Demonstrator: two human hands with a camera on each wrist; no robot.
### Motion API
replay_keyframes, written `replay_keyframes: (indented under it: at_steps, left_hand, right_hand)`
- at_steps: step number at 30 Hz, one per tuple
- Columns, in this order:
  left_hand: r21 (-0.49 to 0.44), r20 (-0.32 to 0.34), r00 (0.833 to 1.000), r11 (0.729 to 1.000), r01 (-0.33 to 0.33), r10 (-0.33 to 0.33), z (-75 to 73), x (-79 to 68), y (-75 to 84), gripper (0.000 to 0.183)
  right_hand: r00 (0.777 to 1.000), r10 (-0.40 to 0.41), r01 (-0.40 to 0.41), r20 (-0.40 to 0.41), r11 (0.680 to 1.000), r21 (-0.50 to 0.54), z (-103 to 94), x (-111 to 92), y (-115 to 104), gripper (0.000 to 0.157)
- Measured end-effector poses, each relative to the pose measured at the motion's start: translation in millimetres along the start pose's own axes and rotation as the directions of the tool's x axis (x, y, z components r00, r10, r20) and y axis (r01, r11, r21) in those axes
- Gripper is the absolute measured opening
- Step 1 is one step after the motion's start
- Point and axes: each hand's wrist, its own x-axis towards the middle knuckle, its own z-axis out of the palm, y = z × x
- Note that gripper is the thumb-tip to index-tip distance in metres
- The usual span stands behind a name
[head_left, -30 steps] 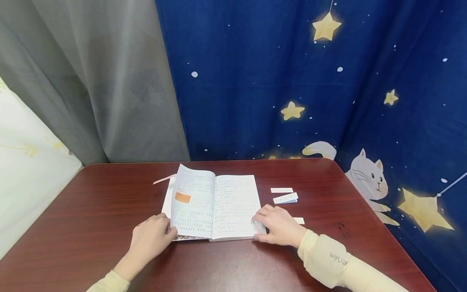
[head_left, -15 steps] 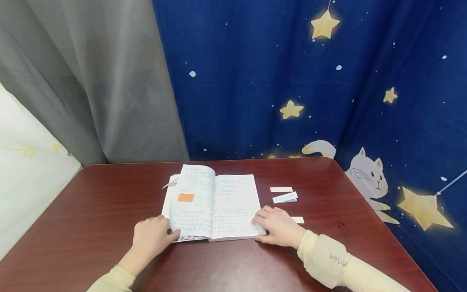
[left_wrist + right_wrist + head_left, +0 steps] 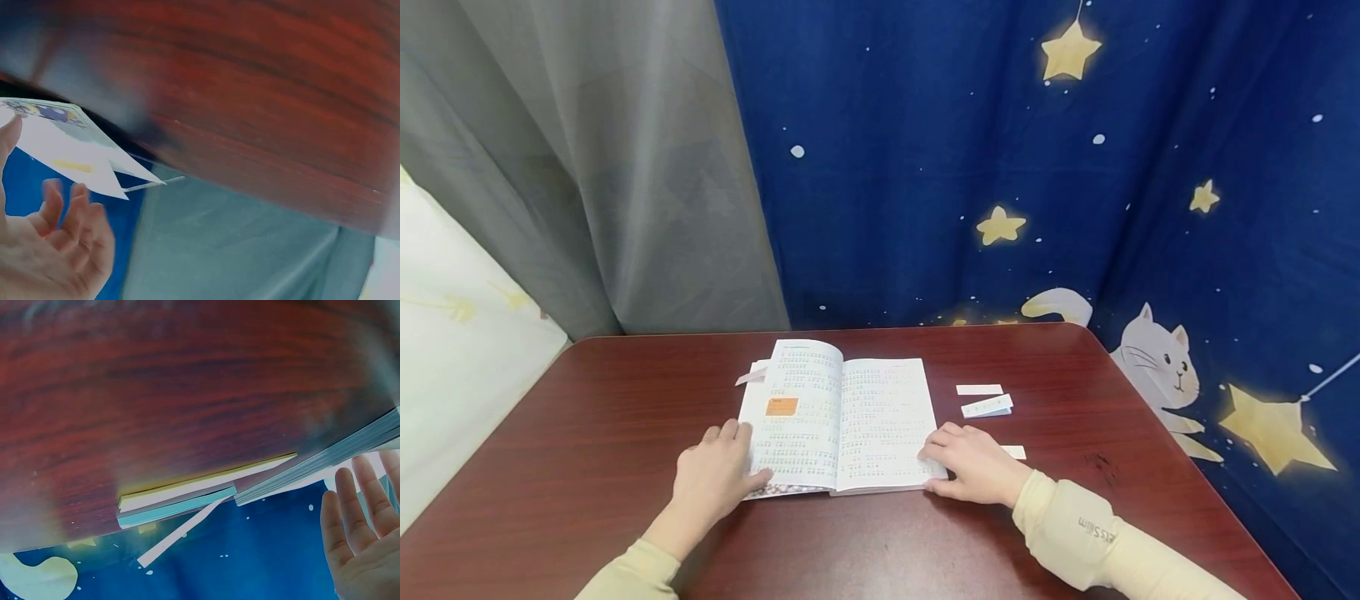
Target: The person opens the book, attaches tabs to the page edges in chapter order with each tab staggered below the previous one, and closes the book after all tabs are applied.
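Both sides covered: relaxed left hand (image 3: 711,467) and right hand (image 3: 973,467) touching the book (image 3: 880,425), fold (image 3: 840,425) pointing at the desk's (image 3: 640,392) far edge

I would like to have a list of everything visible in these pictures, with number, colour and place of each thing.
book: 1, white pages, open on the table
orange patch: 1, orange, on left page
ribbon: 1, pale pink, at book's upper left
paper slips: 3, whitish, one with blue beneath, right of book
table: 1, red-brown, under everything
dark mark: 1, blackish, table's right side
grey curtain: 1, grey, behind, left
blue curtain: 1, blue with yellow stars and pale cat, behind, right
white cloth: 1, white, far left
sleeves: 2, cream, on both arms
left hand: 1, book's lower left edge
right hand: 1, book's lower right corner
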Motion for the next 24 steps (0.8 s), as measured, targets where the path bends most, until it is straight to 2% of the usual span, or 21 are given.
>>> replay_keyframes:
  at_steps: [3, 6, 8, 10, 13, 20, 24]
  left_hand:
    - [-0.055, -0.032, 0.987, 0.986, -0.157, 0.156, 5.8, 4.6, 7.9, 0.052]
    - [-0.147, -0.036, 0.948, 0.937, -0.317, 0.315, 9.7, 10.8, 24.0, 0.05]
    - [-0.204, -0.028, 0.922, 0.901, -0.383, 0.386, 10.1, 15.4, 37.8, 0.046]
    - [-0.237, -0.016, 0.906, 0.879, -0.414, 0.423, 9.8, 19.9, 51.1, 0.042]
    - [-0.234, 0.021, 0.905, 0.882, -0.409, 0.425, 8.6, 25.8, 67.8, 0.043]
    - [-0.132, 0.141, 0.938, 0.945, -0.3, 0.317, 10.2, 31.8, 89.8, 0.066]
    - [-0.066, 0.153, 0.943, 0.955, -0.289, 0.295, 13.2, 33.9, 97.8, 0.076]
  right_hand:
    - [1.0, -0.011, 0.012, -0.018, 1.0, 0.022, -0.1, 0.1, 1.1, 0.025]
    - [0.999, -0.029, 0.031, -0.043, 0.999, 0.038, -0.3, 0.9, 1.5, 0.017]
    - [0.998, -0.039, 0.042, -0.055, 0.998, 0.042, 0.0, 1.8, 1.5, 0.015]
    - [0.997, -0.044, 0.047, -0.061, 0.998, 0.042, 0.0, 2.6, 1.3, 0.013]
    - [0.997, -0.041, 0.043, -0.062, 0.998, 0.038, -0.4, 3.1, 0.6, 0.013]
    - [0.997, -0.034, 0.036, -0.073, 0.999, 0.028, -1.6, 2.8, -1.0, 0.014]
    - [0.995, -0.026, 0.028, -0.099, 0.999, 0.02, -2.7, 3.4, -1.3, 0.012]
